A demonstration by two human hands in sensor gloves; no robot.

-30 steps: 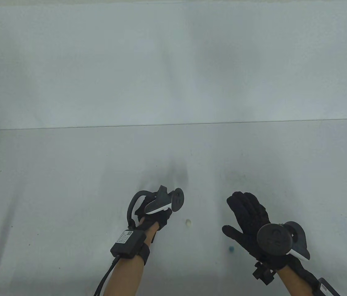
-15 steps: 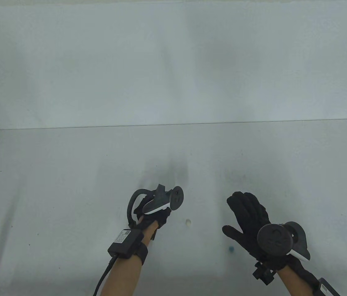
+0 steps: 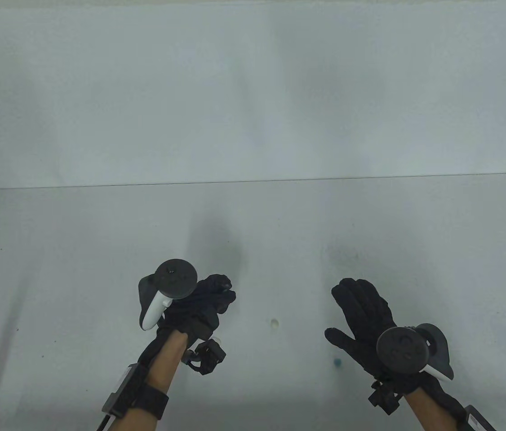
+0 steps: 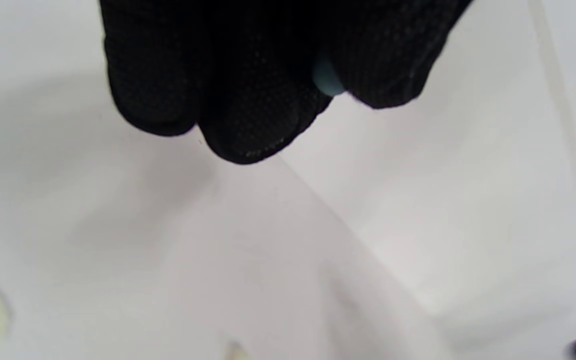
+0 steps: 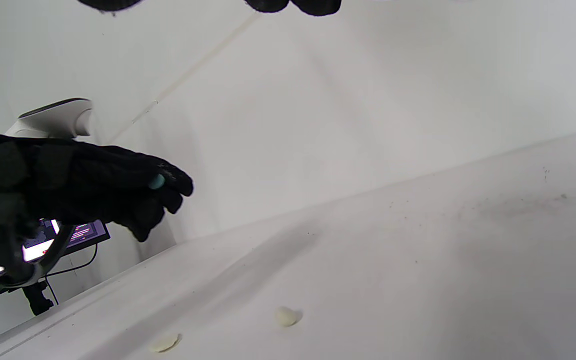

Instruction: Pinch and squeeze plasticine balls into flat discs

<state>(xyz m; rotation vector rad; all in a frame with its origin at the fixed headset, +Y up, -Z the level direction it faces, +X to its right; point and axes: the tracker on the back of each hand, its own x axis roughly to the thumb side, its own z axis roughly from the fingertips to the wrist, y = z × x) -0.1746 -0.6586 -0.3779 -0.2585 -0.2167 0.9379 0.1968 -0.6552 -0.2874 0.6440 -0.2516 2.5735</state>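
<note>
1. The pale grey-white counter (image 3: 77, 269) is lying under soft light, its surface showing faint dark smudges and a few tiny specks, with its far edge meeting a plain white wall (image 3: 253, 90).
2. The left hand (image 3: 206, 301) in its black sensor glove is hovering above the counter, its fingers curled in and pinching a small light-blue plasticine piece (image 4: 327, 82) between the fingertips (image 4: 248, 125); the right wrist view is showing the same blue bit (image 5: 157, 181) peeking out at the fingertips.
3. The right hand (image 3: 363, 318) is resting spread, fingers extended and gripping nothing, with a round black tracker (image 3: 402, 350) sitting on its back.
4. A small cream plasticine ball (image 3: 274, 323) is lying on the counter between the two hands, touching neither.
5. A small dark-blue spot (image 3: 337, 362) is sitting on the counter just beside the right hand's thumb (whether it is plasticine or a stain, I cannot tell).
6. In the right wrist view, a flattened cream disc (image 5: 164, 342) is lying near the cream ball (image 5: 286, 316), the two apart.
7. Beyond the counter's edge in that view, a lit monitor screen (image 5: 75, 234) is glowing on a dark stand.
</note>
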